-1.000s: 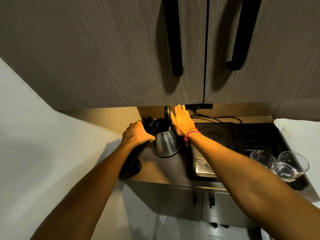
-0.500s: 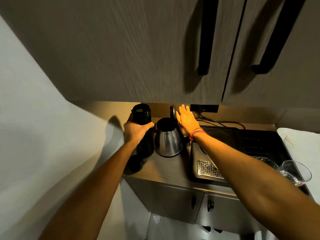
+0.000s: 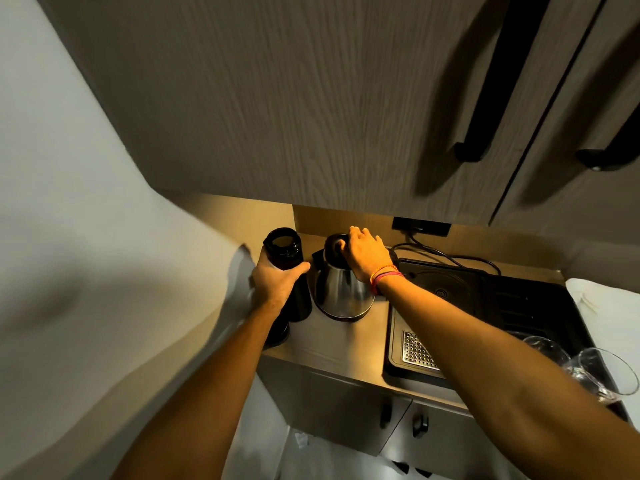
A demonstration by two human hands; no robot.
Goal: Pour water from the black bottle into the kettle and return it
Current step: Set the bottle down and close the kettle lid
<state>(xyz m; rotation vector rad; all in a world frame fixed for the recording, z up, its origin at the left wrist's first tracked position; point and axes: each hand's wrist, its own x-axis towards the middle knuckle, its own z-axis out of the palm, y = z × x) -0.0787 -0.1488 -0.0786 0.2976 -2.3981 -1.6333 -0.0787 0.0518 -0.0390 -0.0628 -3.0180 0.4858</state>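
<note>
Head view: left hand (image 3: 277,284) wraps the matte black cylindrical bottle (image 3: 289,271); right hand (image 3: 367,252) presses, fingers together, on the shiny steel conical kettle (image 3: 341,292).

text: none legible | black bottle (image 3: 287,271): no label readable | kettle (image 3: 343,292): bare steel, no brand visible | black tray (image 3: 519,306) right of kettle: round embossed mark, too small and dark to read | cabinet doors above kettle: plain wood grain, no signs or numbers
</note>
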